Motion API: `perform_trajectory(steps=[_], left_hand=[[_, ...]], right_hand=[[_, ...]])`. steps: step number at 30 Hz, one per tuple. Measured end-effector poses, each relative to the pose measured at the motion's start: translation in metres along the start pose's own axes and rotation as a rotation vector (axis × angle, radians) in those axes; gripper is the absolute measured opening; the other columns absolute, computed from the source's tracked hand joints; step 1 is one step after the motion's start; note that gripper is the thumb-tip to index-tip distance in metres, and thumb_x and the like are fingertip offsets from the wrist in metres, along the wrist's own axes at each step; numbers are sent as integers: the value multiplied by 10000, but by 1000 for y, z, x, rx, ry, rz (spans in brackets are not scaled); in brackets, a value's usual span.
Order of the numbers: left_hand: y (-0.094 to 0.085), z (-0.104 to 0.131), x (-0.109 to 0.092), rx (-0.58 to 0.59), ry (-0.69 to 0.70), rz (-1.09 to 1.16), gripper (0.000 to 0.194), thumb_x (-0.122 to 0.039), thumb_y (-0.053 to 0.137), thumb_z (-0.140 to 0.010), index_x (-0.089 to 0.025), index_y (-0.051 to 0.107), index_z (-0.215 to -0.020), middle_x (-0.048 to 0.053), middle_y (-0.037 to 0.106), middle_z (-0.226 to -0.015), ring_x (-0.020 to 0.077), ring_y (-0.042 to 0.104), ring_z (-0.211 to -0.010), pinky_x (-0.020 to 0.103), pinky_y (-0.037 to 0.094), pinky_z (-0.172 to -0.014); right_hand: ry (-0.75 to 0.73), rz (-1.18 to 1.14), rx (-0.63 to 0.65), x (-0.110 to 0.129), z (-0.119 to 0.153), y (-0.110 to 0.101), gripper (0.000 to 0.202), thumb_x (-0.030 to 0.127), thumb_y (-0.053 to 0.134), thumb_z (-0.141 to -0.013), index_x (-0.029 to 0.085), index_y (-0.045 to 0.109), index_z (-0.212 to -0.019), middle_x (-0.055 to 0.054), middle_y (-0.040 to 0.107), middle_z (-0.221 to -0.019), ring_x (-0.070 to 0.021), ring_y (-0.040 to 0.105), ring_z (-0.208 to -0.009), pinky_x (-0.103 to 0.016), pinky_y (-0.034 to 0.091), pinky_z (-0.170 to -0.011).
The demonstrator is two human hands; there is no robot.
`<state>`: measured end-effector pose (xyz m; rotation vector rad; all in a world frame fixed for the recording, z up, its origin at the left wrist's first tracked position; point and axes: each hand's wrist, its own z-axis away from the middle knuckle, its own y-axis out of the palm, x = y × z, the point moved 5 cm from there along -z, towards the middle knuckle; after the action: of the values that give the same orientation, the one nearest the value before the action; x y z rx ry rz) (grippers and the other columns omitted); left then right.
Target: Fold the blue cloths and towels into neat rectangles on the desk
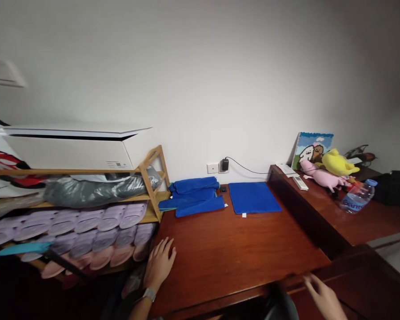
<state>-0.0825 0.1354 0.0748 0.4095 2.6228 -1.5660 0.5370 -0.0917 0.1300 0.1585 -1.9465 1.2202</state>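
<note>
My left hand [160, 262] rests on the left edge of the brown wooden desk [233, 253], fingers stretched out and holding nothing. Near the desk's front right corner is my right hand [320, 293], blurred, with its fingers partly extended and nothing visible in them. Toward the wall lies a flat blue cloth [255, 198] with a small white tag. Several folded blue cloths [196, 195] are heaped to its left. Both hands are well apart from the cloths.
At left, a wooden rack [153, 182] bears rows of slippers [111, 218] and a white box [70, 151]. A raised surface at right carries a water bottle [358, 198], a pink plush toy [323, 178], a yellow plush toy [340, 163] and a remote control [300, 183]. A black charger [225, 164] sits in the wall socket.
</note>
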Motion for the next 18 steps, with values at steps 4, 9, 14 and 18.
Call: perform_trajectory(steps=[4, 9, 14, 18], left_hand=[[2, 2, 2, 3, -14, -8, 508, -381, 437, -1011, -180, 749, -1358, 162, 735, -1478, 331, 669, -1380, 521, 514, -1179], [2, 5, 3, 13, -37, -3, 487, -365, 462, -1003, -197, 748, -1359, 144, 734, -1483, 323, 661, -1387, 521, 506, -1183], [-1, 8, 3, 40, -67, -6, 474, -348, 473, -1007, -220, 745, -1373, 123, 725, -1502, 314, 652, -1402, 517, 502, -1190], [-1, 11, 2, 38, -72, 21, 471, -330, 481, -1002, -222, 744, -1378, 134, 721, -1499, 322, 644, -1406, 532, 497, -1197]], right_hand=[[-352, -4, 307, 119, -62, 108, 458, 525, 424, -971, 272, 797, -1050, -152, 816, -1142, -326, 765, -1119, -427, 586, -1046], [-395, 395, 393, 209, -130, 223, 617, 328, 485, -976, 210, 611, -1569, -130, 498, -1715, -302, 459, -1573, -447, 336, -1299], [-292, 596, 479, 199, -133, 274, 647, 365, 370, -1074, 253, 422, -1709, -101, 347, -1806, -332, 307, -1657, -534, 242, -1315], [-297, 628, 387, 212, -136, 282, 653, 330, 448, -1022, 226, 493, -1665, -146, 376, -1786, -400, 318, -1638, -612, 217, -1299]])
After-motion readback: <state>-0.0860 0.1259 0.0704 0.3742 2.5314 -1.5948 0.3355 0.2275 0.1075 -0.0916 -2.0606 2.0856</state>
